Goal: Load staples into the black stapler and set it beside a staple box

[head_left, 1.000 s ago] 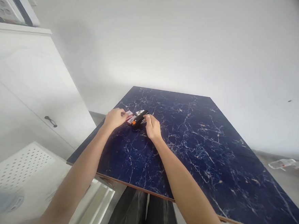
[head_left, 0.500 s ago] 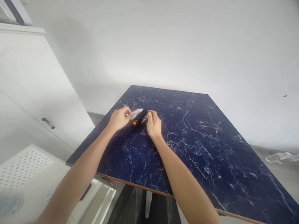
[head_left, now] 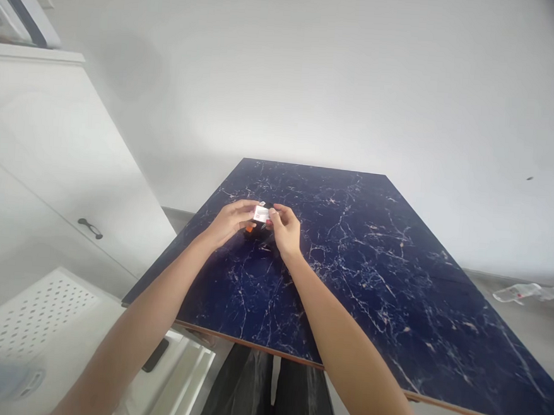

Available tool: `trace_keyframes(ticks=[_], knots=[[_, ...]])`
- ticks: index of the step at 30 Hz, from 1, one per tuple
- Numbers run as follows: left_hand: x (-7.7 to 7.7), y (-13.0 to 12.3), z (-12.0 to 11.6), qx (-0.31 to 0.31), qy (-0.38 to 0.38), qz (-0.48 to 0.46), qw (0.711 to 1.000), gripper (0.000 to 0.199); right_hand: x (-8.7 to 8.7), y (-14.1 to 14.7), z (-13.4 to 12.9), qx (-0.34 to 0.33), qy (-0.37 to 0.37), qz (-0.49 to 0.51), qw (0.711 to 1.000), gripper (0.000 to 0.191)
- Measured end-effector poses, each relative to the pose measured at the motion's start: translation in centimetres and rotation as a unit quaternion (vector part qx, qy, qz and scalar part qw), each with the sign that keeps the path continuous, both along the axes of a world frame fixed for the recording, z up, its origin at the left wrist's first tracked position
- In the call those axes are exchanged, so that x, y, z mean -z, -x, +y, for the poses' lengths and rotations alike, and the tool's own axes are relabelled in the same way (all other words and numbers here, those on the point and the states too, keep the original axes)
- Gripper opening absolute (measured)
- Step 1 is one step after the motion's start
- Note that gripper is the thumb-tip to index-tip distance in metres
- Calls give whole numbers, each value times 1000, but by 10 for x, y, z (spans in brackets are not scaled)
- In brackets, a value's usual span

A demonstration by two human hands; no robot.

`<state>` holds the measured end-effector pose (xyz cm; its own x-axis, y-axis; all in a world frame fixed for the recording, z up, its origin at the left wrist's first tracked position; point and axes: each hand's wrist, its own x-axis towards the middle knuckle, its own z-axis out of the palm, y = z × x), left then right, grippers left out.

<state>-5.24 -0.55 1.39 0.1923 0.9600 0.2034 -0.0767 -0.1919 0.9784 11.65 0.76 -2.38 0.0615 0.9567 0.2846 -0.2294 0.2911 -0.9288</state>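
Note:
Between my two hands is a small white-and-red box (head_left: 260, 214), its printed face turned up. My left hand (head_left: 230, 223) grips its left end with the fingers closed. The thumb and fingers of my right hand (head_left: 286, 229) pinch its right end, by the red part. Just behind and under the box lies a black stapler-like tool with an orange end (head_left: 249, 228); the box and my fingers hide most of it. All this is over the left part of the dark blue marbled table (head_left: 372, 271).
At the left stands a white cabinet (head_left: 50, 128) with a dark handle (head_left: 90, 227). A perforated white panel (head_left: 37, 304) is below it. A black phone-like object (head_left: 155, 354) lies beneath the table edge. A clear plastic bottle (head_left: 518, 292) lies beyond the table's right side.
My left hand has moved right with the white-and-red item, bringing it in front of the black tool. The right thumb now presses on it, and its printed face shows.

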Motion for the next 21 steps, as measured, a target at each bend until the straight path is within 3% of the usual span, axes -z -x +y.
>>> trace_keyframes(ticks=[2, 4, 8, 10, 13, 17, 19, 21], knots=[[2, 2, 1, -24, -22, 39, 999, 34, 1, -2, 4, 12, 14, 8, 1000, 38], [5, 2, 1, -69, -82, 144, 984, 33, 3, -6, 8, 46, 29, 14, 998, 40], [12, 1, 1, -88, -200, 382, 898, 55, 12, -13, 17, 115, 68, 13, 991, 43], [15, 2, 3, -84, -213, 431, 873, 62, 15, -15, 19, 119, 76, 7, 990, 44], [17, 6, 6, -99, -210, 453, 861, 59, 16, -14, 18, 97, 67, -8, 993, 41], [15, 5, 6, -139, -229, 419, 868, 44, 12, -9, 14, 40, 37, 5, 998, 41], [12, 2, 5, -155, -202, 344, 904, 36, 10, -7, 12, 13, 39, 42, 998, 43], [10, -1, 3, -117, -128, 229, 958, 38, 8, -5, 11, -10, 49, 83, 995, 43]])
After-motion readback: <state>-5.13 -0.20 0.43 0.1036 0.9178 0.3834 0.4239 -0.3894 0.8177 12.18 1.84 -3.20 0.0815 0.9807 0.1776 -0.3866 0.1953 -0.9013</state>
